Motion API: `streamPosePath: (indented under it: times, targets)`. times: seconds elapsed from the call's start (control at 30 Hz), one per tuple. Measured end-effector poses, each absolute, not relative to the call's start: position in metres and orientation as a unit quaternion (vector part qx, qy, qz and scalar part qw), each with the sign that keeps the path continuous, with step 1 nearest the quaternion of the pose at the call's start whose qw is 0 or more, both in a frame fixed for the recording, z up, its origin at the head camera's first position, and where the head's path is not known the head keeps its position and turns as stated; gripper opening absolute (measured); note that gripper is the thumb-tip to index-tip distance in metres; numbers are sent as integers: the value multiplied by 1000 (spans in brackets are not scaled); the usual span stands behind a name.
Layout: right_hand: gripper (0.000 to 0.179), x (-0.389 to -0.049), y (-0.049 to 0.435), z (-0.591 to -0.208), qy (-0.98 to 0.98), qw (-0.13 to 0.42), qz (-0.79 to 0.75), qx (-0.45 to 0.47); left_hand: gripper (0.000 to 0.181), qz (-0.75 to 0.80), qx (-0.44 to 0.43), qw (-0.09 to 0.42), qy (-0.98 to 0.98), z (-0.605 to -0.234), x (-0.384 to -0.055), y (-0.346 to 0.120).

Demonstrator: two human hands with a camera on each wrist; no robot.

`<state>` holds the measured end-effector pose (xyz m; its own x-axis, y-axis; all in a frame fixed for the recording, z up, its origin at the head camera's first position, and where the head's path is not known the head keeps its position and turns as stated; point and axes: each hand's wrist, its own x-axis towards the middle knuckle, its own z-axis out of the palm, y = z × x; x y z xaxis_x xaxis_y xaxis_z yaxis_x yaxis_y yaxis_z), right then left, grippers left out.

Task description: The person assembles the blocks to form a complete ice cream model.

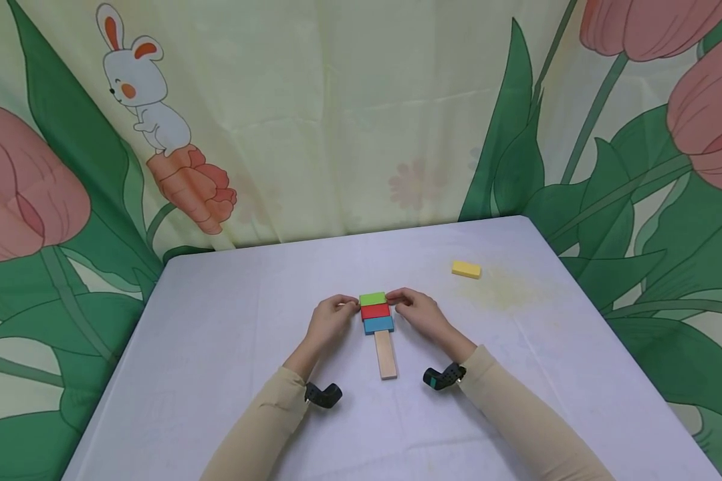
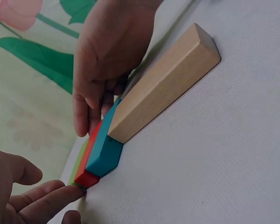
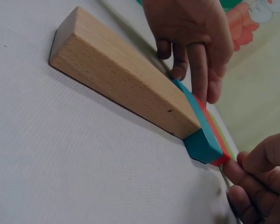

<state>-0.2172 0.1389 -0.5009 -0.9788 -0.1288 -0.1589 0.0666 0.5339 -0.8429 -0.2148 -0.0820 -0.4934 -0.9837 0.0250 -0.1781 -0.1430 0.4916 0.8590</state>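
Observation:
Three coloured blocks lie side by side on the white table: a green block [image 1: 372,298] farthest away, a red block [image 1: 376,311] in the middle and a blue block [image 1: 378,325] nearest. A plain wooden block [image 1: 386,356] meets the blue one end-on and points toward the person. My left hand [image 1: 331,317] has its fingertips at the left end of the green block. At the opposite end, the fingers of my right hand [image 1: 421,312] are extended beside the green and red blocks. In the left wrist view, the green block is mostly hidden behind the red.
A yellow block [image 1: 466,269] lies apart at the back right of the white-covered table [image 1: 216,374], near a faint yellowish stain. Behind the table hangs a printed curtain [image 1: 349,120]. Black wrist devices [image 1: 323,395] stick out over the cloth below the hands.

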Motion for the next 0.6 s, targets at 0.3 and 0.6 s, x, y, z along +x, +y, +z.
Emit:
streamPosePath:
  times: [0.3,0.6]
  targets:
    - [35,-217,139,-504,873,98,-478,-21,29,504,-44,58,861,-495,-207,-78]
    - [34,-217,140,-506,874,92,-477,-21,28,505,-36,53,861,-493,-205,-77]
